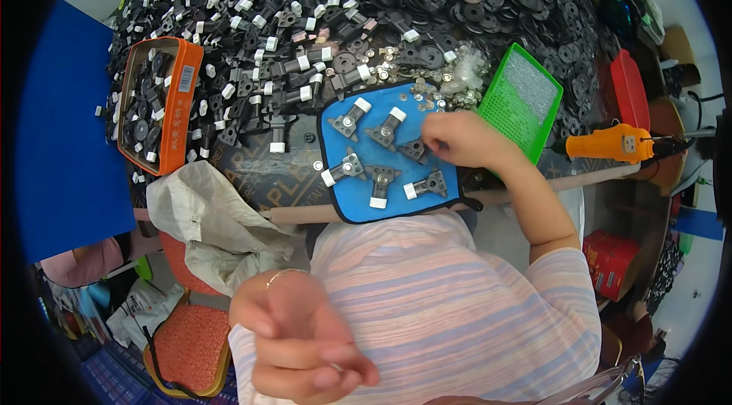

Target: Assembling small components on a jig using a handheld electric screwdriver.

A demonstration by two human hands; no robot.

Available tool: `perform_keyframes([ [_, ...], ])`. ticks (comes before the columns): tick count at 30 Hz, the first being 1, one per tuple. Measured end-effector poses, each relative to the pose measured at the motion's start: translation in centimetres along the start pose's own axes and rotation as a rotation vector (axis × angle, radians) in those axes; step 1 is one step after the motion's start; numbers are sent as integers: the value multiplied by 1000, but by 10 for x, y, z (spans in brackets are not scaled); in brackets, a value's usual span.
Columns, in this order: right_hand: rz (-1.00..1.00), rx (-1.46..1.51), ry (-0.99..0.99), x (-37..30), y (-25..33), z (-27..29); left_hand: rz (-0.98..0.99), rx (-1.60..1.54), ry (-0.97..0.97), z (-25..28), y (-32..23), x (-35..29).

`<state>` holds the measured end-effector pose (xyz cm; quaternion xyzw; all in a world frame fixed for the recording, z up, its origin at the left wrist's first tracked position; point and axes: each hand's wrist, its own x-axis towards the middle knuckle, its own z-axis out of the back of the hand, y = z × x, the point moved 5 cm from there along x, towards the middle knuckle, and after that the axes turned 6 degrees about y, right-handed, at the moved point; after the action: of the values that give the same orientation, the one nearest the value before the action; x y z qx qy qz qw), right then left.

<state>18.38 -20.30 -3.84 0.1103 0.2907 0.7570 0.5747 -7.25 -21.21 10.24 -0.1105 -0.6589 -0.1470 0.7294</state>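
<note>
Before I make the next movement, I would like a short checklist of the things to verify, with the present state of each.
1. Left hand away from the blue mat: ok, raised in front of the striped shirt.
2. Item between the left fingers identified: cannot tell, too small.
3. Right hand gripping the nearest black part: cannot tell, contact is unclear.
4. White ends visible on every black part on the mat: not ok, five show one; the nearest part shows none.
5. Mat without loose metal pieces: not ok, several lie near its upper right corner.
</note>
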Motion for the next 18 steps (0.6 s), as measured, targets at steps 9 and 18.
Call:
perform_keyframes([
  [9,-174,-132,-174,53,-28,11,257,-1008,118,-10,10,28],
  [18,-317,-91,-3,60,-25,13,357,-1015,161,-15,14,39],
])
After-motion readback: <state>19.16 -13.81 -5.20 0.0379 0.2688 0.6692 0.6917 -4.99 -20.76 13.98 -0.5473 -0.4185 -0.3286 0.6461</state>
